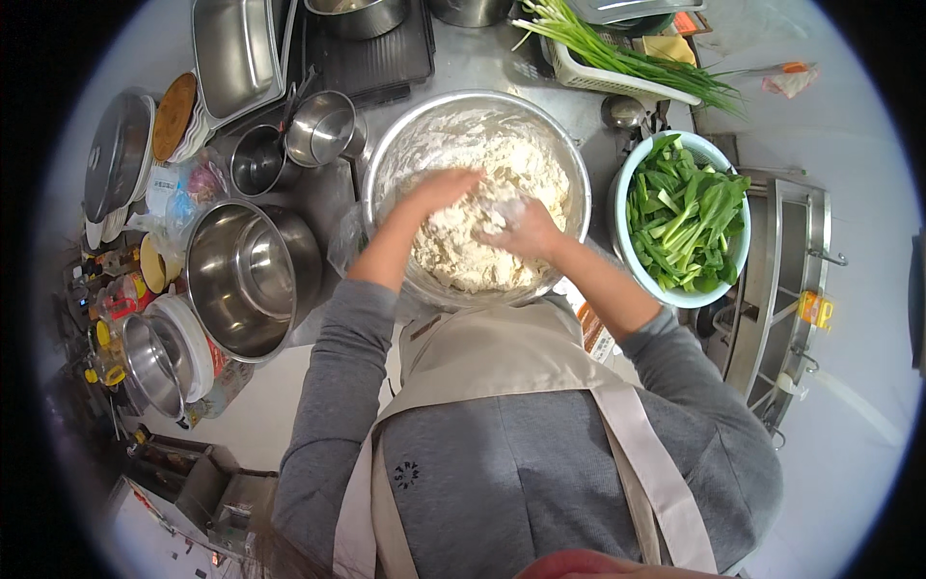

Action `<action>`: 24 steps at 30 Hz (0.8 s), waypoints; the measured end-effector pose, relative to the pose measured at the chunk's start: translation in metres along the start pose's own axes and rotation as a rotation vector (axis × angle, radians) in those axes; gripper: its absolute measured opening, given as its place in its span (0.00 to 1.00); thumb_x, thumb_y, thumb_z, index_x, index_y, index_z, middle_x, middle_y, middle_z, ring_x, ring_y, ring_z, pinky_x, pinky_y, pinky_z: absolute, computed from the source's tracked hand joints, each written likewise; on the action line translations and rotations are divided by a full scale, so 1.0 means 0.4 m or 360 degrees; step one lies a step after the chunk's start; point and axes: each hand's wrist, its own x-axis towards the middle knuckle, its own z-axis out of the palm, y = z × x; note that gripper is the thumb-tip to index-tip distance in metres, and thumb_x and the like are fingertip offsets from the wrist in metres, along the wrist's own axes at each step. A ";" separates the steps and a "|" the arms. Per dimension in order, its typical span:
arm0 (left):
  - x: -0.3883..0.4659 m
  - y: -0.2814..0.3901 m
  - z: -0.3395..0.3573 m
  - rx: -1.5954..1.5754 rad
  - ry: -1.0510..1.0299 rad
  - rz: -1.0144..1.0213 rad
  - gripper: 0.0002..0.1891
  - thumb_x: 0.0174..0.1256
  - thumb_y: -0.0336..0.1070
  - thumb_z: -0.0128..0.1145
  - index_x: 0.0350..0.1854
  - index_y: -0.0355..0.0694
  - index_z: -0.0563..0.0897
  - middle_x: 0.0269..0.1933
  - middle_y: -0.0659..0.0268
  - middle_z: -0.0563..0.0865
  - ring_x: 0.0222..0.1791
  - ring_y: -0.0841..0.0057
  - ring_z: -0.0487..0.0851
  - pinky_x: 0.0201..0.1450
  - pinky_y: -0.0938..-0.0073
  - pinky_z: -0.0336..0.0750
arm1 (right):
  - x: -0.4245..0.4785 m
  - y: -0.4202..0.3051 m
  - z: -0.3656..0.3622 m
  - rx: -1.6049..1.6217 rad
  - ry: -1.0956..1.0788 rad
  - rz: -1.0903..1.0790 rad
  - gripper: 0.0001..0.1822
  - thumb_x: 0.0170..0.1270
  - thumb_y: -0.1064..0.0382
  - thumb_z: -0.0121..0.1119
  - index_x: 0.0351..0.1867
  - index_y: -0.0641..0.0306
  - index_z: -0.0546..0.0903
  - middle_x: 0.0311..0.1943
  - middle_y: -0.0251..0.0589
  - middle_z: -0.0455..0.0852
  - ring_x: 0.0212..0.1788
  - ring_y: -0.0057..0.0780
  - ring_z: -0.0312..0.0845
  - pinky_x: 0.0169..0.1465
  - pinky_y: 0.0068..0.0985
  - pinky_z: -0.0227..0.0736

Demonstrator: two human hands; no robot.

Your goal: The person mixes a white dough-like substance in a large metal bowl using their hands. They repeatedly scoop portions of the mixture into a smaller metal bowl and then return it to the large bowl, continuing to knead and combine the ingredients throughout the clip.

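A wide stainless steel bowl (381, 137) stands on the counter in front of me, with flour smeared up its inner wall. Shaggy, lumpy dough (463, 262) covers its bottom. My left hand (450, 189) lies over the dough on the left, fingers stretched out flat towards the bowl's middle. Opposite it, my right hand (529, 228) touches the dough with bent, flour-coated fingers. Blur and dough hide whether the right fingers grip a lump.
A pale blue basin (620, 217) of cut leafy greens (684, 217) stands close on the right. Green onions (615, 54) lie across a white plastic basket (579, 69) behind. On the left are a deep steel pot (249, 282), smaller saucepans (318, 130) and a plastic bag (346, 239).
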 end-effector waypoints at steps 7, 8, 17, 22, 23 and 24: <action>-0.143 0.031 0.143 0.0682 0.0185 0.0199 0.28 0.59 0.50 0.52 0.57 0.37 0.72 0.57 0.52 0.72 0.60 0.53 0.66 0.61 0.50 0.59 | -0.116 -0.035 -0.014 0.0308 0.0817 -0.0051 0.21 0.53 0.48 0.59 0.44 0.59 0.80 0.38 0.42 0.83 0.40 0.43 0.78 0.48 0.35 0.72; -0.174 0.064 0.152 0.0706 0.0257 0.0203 0.30 0.56 0.48 0.56 0.58 0.35 0.71 0.58 0.48 0.70 0.62 0.47 0.61 0.63 0.46 0.54 | -0.095 -0.038 -0.003 0.0267 0.0769 0.0024 0.21 0.53 0.48 0.59 0.44 0.59 0.80 0.40 0.41 0.82 0.41 0.44 0.77 0.49 0.35 0.72; -0.092 -0.017 0.210 0.0678 0.0675 0.0245 0.40 0.39 0.42 0.64 0.59 0.33 0.64 0.64 0.50 0.62 0.65 0.48 0.55 0.65 0.46 0.47 | 0.058 0.118 0.220 0.0181 0.0607 -0.0096 0.15 0.47 0.48 0.62 0.37 0.45 0.82 0.33 0.41 0.84 0.28 0.42 0.78 0.35 0.33 0.74; 0.040 -0.083 0.121 0.0569 0.0598 0.0124 0.29 0.35 0.43 0.67 0.46 0.42 0.75 0.49 0.57 0.73 0.52 0.60 0.72 0.54 0.55 0.65 | 0.220 0.146 0.206 0.0137 0.0317 0.0264 0.24 0.54 0.36 0.49 0.38 0.50 0.81 0.26 0.41 0.84 0.26 0.38 0.79 0.28 0.32 0.73; 0.069 -0.108 0.102 0.0609 0.0636 0.0221 0.29 0.34 0.43 0.67 0.45 0.42 0.75 0.45 0.58 0.76 0.48 0.60 0.75 0.51 0.56 0.69 | 0.247 0.107 0.098 -0.0130 0.0196 0.0349 0.26 0.55 0.34 0.46 0.38 0.52 0.81 0.26 0.41 0.84 0.27 0.38 0.79 0.28 0.32 0.73; 0.112 -0.132 0.085 0.0578 0.0662 0.0181 0.28 0.36 0.43 0.66 0.45 0.41 0.76 0.43 0.56 0.78 0.44 0.58 0.78 0.47 0.57 0.72 | 0.292 0.108 0.065 -0.0037 0.0183 0.0452 0.26 0.54 0.35 0.47 0.39 0.52 0.80 0.26 0.42 0.84 0.28 0.41 0.80 0.31 0.34 0.74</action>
